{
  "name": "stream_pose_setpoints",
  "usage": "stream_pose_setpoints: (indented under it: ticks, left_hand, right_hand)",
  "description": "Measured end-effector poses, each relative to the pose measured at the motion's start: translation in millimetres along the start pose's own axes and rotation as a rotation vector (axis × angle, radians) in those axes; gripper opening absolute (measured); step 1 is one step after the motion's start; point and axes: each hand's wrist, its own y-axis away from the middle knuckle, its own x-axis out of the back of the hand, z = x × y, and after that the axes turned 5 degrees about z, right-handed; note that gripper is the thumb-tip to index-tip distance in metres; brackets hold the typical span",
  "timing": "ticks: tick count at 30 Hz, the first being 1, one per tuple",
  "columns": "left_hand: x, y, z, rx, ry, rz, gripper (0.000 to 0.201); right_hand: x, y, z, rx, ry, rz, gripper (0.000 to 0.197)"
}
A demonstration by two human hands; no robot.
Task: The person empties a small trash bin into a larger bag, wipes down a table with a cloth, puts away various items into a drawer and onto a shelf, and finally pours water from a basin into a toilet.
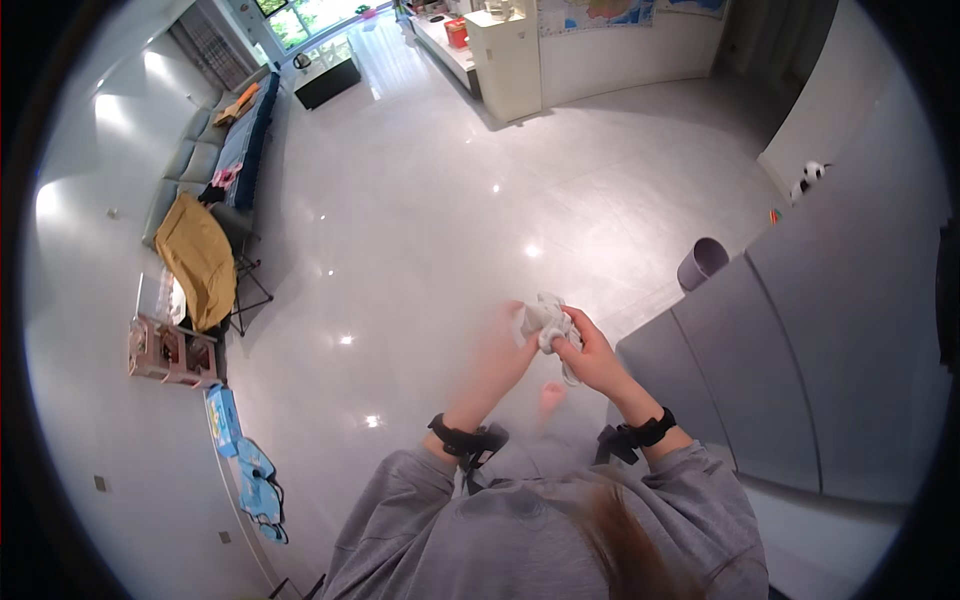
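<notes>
Starting at the far left, I see a cluttered pink rack against the wall, with a blue box and a pair of blue slippers lying on the floor below it, out of the walking path. Above them a yellow cloth is draped over a folding stand, and a grey sofa with a dark blue cover runs along the wall toward the window. The glossy white floor opens wide in the middle. My left hand comes up from the grey sleeve, a black band at the wrist; it is blurred, so I cannot tell how far its fingers are closed, though they reach up to the left side of the white cloth, seemingly to steady it. The cloth is bunched up in the air in front of my chest, over the floor, between both hands. My right hand has its fingers curled tight around the cloth's right side, pinching the wad so it does not fall loose; a strip of it hangs down beneath the knuckles. Further right a grey bin stands on the floor just beside the corner of a grey partition, which fills the right side.
</notes>
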Motion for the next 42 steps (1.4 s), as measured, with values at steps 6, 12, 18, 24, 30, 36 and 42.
stream_pose_setpoints:
  ticks: [6, 12, 18, 24, 30, 36, 42]
  left_hand:
    - [-25.6, -162.9, 3.3, 0.17, 0.238, -0.033, 0.021]
    - [-47.3, -345.0, -11.3, 0.071, 0.268, -0.241, 0.014]
    - [-80.3, -528.4, -6.8, -0.327, 0.128, -0.404, 0.009]
    - [-136.1, -683.7, 4.2, 0.053, 0.573, -0.693, 0.005]
    - [-226.0, -849.1, 4.2, 0.117, 0.72, -0.77, 0.018]
    - [-285.4, -1029.7, 28.0, -0.086, 0.549, -0.615, 0.019]
    - [-364.3, -1169.9, 86.2, 0.059, 0.62, -0.148, 0.012]
  right_hand:
    - [54.3, -146.4, -23.6, -0.049, 0.1, 0.135, 0.037]
    - [115.2, -296.7, -34.0, 0.105, 0.22, 0.243, 0.035]
    - [200.9, -443.6, -56.9, 0.018, 0.126, 0.45, 0.017]
    - [301.5, -557.5, -65.5, 0.075, -0.003, 0.594, 0.004]
    - [424.8, -660.5, -83.2, -0.046, -0.293, 0.368, 0.011]
    - [569.1, -767.4, -101.8, -0.077, -0.228, 0.464, 0.014]
    - [694.6, -854.0, -128.2, 0.045, -0.135, 0.661, 0.011]
